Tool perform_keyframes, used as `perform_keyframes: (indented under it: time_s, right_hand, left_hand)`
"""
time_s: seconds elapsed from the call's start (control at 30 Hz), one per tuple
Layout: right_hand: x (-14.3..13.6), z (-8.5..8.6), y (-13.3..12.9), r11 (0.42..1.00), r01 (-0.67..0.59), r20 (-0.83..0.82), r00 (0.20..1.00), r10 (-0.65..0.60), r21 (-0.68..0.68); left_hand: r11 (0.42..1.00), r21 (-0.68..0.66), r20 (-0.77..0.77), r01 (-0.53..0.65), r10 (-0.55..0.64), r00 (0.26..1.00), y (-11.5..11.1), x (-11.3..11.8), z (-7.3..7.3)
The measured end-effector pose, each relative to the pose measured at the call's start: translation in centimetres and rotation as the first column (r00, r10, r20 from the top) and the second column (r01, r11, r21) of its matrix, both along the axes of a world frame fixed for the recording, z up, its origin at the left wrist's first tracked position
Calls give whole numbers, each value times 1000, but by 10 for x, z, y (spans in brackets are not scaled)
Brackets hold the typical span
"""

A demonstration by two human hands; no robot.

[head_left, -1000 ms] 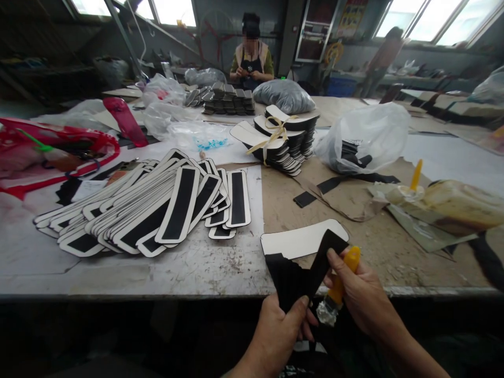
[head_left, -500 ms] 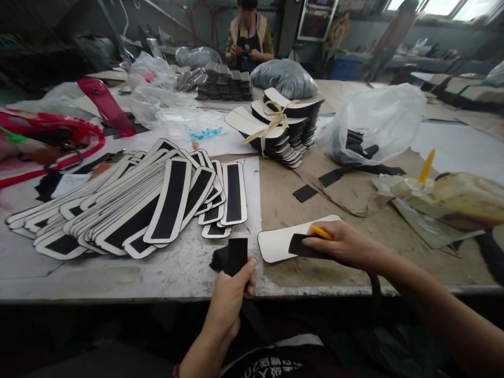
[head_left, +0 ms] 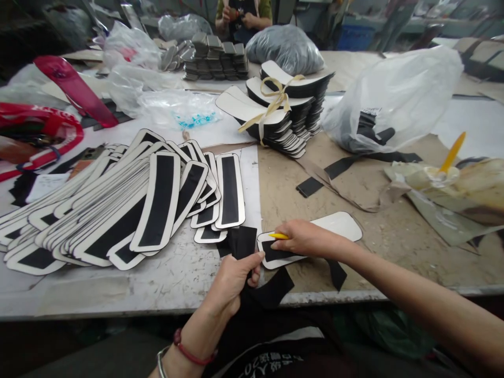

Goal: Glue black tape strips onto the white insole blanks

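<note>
My left hand [head_left: 238, 278] is closed around folded black fabric strips [head_left: 244, 241] at the table's front edge; one end droops toward my lap. My right hand [head_left: 301, 239] is closed on a yellow pointed tool [head_left: 277, 236], of which only the tip shows. Under that hand lies a curved white panel [head_left: 338, 224] with rounded corners and a dark outline. A black strip [head_left: 271, 251] lies along the panel's left part, and my right fingers press on it. A loose strip end [head_left: 336, 274] hangs out below my right wrist.
Many similar panels with black strips [head_left: 157, 202] lie fanned at left. Tied stacks of panels [head_left: 275, 110] stand behind. A clear bag [head_left: 397, 100] and a yellowish bag with a yellow stick [head_left: 452, 152] are at right. Across the table a person's hands [head_left: 238, 18] hold something small.
My right hand has moved left along the panel, and the strip now lies on the panel's left part. My left hand stays near the edge with its strips. The view has tilted down.
</note>
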State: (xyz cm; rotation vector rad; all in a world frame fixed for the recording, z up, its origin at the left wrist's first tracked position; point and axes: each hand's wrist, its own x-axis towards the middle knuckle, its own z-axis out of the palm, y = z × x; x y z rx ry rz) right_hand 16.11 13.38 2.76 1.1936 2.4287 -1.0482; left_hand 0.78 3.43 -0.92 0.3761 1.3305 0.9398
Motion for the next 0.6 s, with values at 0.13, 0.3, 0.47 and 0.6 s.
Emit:
perform_keyframes:
  time_s: [0.13, 0.3, 0.47, 0.6]
  right_hand:
    - [-1, -7, 1, 998, -38, 44, 998, 36, 51]
    - [-6, -7, -3, 994, -54, 70, 996, 48, 91]
    - [33, 7, -5, 993, -26, 157, 988, 8, 114]
    - [97, 15, -3, 977, 147, 173, 970, -173, 155]
  left_hand:
    - [1000, -13, -66, 4, -5, 998, 4, 4, -1]
    - [1000, 0, -174, -5, 5, 985, 7, 9, -4]
    - [1000, 9, -240, -24, 26, 970, 4, 12, -6]
    - [1000, 12, -254, -15, 18, 967, 0, 10, -7]
